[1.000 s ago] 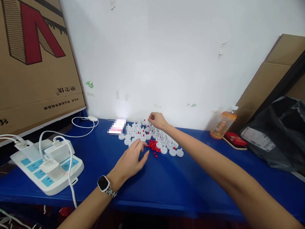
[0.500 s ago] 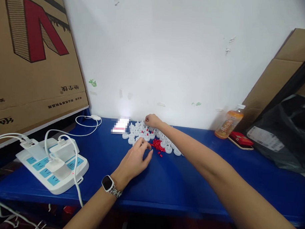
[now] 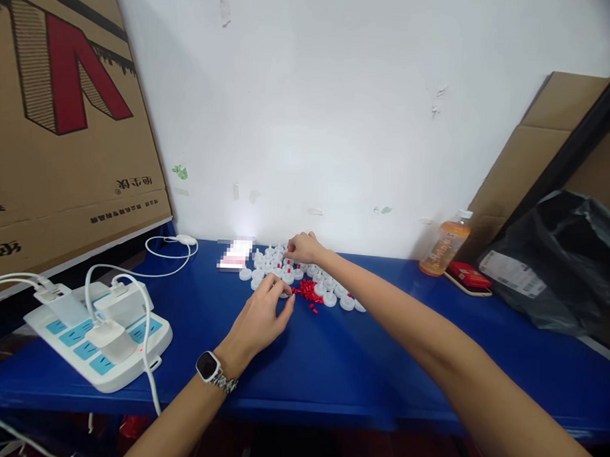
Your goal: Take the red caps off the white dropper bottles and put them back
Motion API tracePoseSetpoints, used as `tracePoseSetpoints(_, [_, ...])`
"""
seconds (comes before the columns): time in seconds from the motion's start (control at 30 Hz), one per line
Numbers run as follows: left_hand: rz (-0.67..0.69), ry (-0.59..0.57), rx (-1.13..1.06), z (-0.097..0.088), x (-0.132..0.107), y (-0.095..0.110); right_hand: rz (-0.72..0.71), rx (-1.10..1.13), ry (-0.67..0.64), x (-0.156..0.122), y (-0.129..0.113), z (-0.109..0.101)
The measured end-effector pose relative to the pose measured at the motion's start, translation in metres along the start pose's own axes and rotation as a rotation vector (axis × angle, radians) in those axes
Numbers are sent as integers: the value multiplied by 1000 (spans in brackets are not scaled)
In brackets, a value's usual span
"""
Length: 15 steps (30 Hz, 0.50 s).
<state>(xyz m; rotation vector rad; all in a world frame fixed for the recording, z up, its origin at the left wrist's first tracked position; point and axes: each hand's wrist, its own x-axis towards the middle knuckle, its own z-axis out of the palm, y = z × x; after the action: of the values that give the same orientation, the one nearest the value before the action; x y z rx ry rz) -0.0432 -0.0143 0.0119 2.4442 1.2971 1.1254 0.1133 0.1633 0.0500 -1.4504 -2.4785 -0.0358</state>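
White nozzle caps (image 3: 329,299) with round bases and pointed tips stand clustered on the blue table; a few carry red tips. Beside them lies a loose pile of small red tip caps (image 3: 309,292). My left hand (image 3: 256,316), with a watch on its wrist, hovers at the near edge of the cluster, thumb and fingers apart. A red tip cap shows near its fingertips, apparently not gripped. Reaching over the cluster, my right hand (image 3: 303,247) has its fingers pinched together among the rear nozzle caps; what they hold is hidden.
A white power strip (image 3: 125,365) with plugs and cables lies at left, below a large cardboard box (image 3: 81,174). A bright, blurred-out screen (image 3: 238,254) stands behind the cluster. On the right are an orange drink bottle (image 3: 445,247), a red box (image 3: 468,275) and a black plastic bag (image 3: 559,257).
The whole view has shifted slightly left. My right hand has come a little nearer, down from the back edge of the cluster. My left hand keeps nearly the same pose.
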Motion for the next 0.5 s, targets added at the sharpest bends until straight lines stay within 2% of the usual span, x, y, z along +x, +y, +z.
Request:
tracePoseSetpoints(0.1, [21,15,21,-2,1,0,22,16,37,-6,-2,-9])
tracePoseSetpoints(0.17, [29,75,40,-4,1,2,53,66,106,-18,-6,-19])
tracePoseSetpoints(0.27, [29,226,89,-5,3,5,80,336,304,-57,-16,-34])
tracePoseSetpoints(0.33, [50,258,117,-4,3,7,61,528,359,-92,-27,-38])
tracePoseSetpoints(0.4, [97,168,109,-2,3,8,50,633,357,-126,-38,-36])
tracePoseSetpoints(0.5, [123,-68,4,2,0,5,74,735,385,-166,-44,-25])
